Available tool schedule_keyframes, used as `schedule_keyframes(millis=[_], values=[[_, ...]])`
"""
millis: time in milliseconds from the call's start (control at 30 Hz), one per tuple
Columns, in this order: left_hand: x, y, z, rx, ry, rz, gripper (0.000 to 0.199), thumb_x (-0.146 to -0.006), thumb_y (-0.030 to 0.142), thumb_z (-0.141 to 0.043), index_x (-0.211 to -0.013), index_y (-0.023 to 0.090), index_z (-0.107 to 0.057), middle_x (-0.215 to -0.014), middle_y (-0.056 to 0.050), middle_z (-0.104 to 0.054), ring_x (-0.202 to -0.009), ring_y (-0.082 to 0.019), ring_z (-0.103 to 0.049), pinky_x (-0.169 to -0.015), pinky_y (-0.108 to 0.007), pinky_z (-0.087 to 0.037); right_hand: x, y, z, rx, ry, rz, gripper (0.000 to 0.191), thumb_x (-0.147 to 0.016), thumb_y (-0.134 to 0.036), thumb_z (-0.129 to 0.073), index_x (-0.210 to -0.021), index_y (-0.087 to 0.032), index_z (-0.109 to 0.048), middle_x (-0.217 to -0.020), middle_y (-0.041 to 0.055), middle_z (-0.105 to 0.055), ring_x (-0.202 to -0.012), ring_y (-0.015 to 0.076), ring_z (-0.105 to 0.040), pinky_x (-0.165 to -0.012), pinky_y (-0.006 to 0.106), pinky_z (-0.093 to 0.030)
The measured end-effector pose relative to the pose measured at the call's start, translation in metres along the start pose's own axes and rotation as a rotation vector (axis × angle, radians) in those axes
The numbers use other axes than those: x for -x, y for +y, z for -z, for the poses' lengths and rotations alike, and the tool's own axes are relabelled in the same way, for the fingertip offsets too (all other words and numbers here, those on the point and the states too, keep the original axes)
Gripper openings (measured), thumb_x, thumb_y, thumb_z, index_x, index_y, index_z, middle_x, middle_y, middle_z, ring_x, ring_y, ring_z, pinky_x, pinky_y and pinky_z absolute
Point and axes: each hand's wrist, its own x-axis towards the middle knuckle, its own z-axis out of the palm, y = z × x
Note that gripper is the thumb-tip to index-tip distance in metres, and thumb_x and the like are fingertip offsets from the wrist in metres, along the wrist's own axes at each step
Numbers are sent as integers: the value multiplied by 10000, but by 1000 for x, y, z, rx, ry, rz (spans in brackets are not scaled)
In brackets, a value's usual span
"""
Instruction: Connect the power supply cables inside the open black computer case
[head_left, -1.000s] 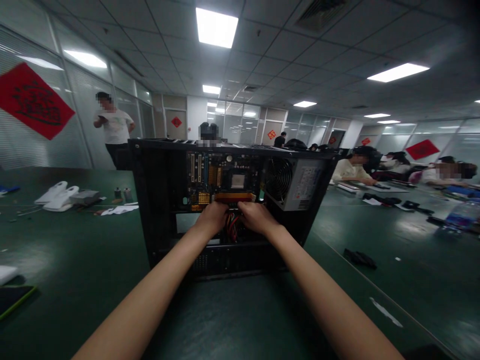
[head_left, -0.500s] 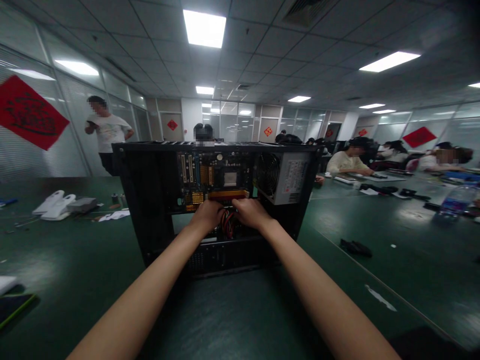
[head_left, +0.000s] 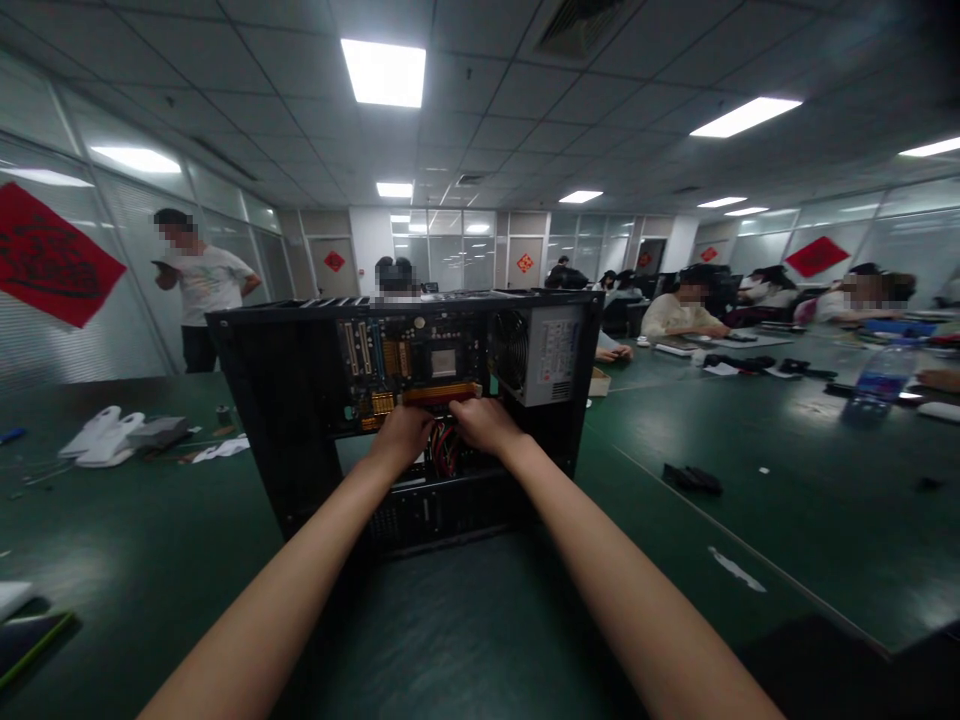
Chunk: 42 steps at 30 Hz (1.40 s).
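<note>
By the motherboard's [head_left: 420,340] lower edge, your left hand [head_left: 403,432] and right hand [head_left: 484,425] are resting, fingers half-curled, hold unclear, needing gentle, even pressure.

Hands [head_left: 444,432] at memory slots [head_left: 441,394], open computer case [head_left: 274,400]

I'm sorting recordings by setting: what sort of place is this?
Probably a shared workroom, perhaps a training workshop: an open PC case stands on a green table, seated people are farther off, and ceiling lights shine overhead.
</note>
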Motion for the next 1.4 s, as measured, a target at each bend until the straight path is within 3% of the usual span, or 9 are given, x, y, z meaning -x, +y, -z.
schedule_keyframes(millis=[400, 700, 867, 1033, 1133, 1200, 1300, 1400], values=[[-2, 1, -1, 1, -8, 8, 286, -912, 281, -508, -992, 183, -765, -966, -100, -762, -915, -219, -696, -804, -280, -492, 7, 4, -6, -68, 22, -39, 240, -930, -181, -440, -1067, -166, -637, -1027, 128, -698, -969, 247, -666, -774, 297, -477], [-1, 4, 0, 20, -9, 26, 297, -904, 281, -509, -1027, 184, -761, -991, -104, -759, -949, -234, -691, -828, -291, -493, 4, 7, -8, -106, 3, -127, 306, -953, -227, -416, -1042, -195, -707, -1020, 136, -699, -980, 255, -661, -795, 308, -467], [3, 7, 6, 43, -22, 48, 289, -912, 275, -502, -1030, 196, -754, -1027, -96, -752, -972, -225, -686, -849, -289, -480, 4, 3, 1, -103, 10, -144, 301, -971, -255, -418, -1060, -194, -699, -1030, 120, -704, -953, 230, -666, -774, 282, -456], [47, 12, 26, 78, 108, 53, 328, -939, 299, -443, -1002, 194, -747, -1045, -101, -746, -1006, -237, -677, -814, -289, -464, 38, 5, 11, -95, 177, -95, 290, -1013, -294, -382, -1001, -184, -650, -1002, 69, -699, -932, 178, -650, -701, 242, -403], [89, 17, 29, 66, 108, 105, 481, -979, 437, -326, -889, 224, -748, -923, -82, -757, -881, -226, -698, -698, -277, -448, 82, 14, -3, -10, 188, -51, 397, -1034, -369, -319, -891, -187, -641, -847, 58, -685, -751, 180, -631, -634, 279, -354], [111, 22, 26, -48, 108, 196, 563, -976, 486, -279, -823, 217, -749, -862, -96, -754, -802, -241, -699, -656, -289, -432, 109, 17, -16, 66, 199, 37, 347, -1008, -399, -399, -874, -169, -621, -819, 70, -656, -749, 203, -599, -663, 304, -347], [123, 31, 21, -128, 131, 257, 601, -976, 481, -243, -807, 223, -759, -849, -105, -753, -789, -260, -698, -634, -300, -417, 129, 11, -28, 154, 274, -33, 230, -978, -346, -491, -901, -157, -597, -877, 87, -626, -811, 228, -562, -716, 330, -335], [117, 37, 20, -103, 155, 361, 601, -962, 512, -242, -862, 259, -777, -840, -113, -753, -779, -283, -700, -616, -316, -416, 129, 0, -29, 205, 285, -137, 173, -957, -313, -545, -891, -159, -589, -852, 77, -615, -794, 228, -543, -705, 335, -319]])
